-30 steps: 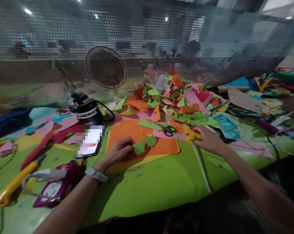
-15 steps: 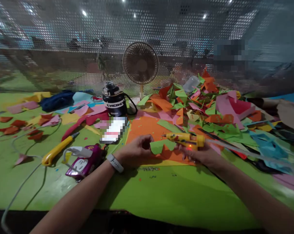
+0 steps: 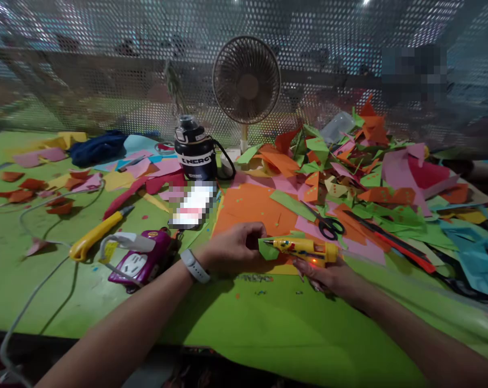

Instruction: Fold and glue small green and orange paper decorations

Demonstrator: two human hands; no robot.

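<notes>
My left hand (image 3: 244, 243) pinches a small green piece of paper (image 3: 267, 251) at its left edge, over the orange paper sheet (image 3: 248, 207). My right hand (image 3: 322, 275) is closed around a yellow hot glue gun (image 3: 302, 248) with an orange light glowing on its side. The gun points left, and its metal nozzle lies over the green piece; whether it touches is hard to tell. A long translucent stick trails from the gun's rear to the right. Black-handled scissors (image 3: 330, 227) rest behind my right hand.
Left of my arms are a purple power socket (image 3: 141, 264) with a white plug and a yellow-handled tool (image 3: 98, 234). A phone (image 3: 193, 205), dark bottle (image 3: 195, 153) and fan (image 3: 247, 81) stand beyond. Paper scraps (image 3: 373, 183) and a red-black cutter (image 3: 405, 250) lie right.
The glue gun's nozzle has come down and left onto the green paper, which has turned in my left fingers. My view has tilted down, and the scissors now show.
</notes>
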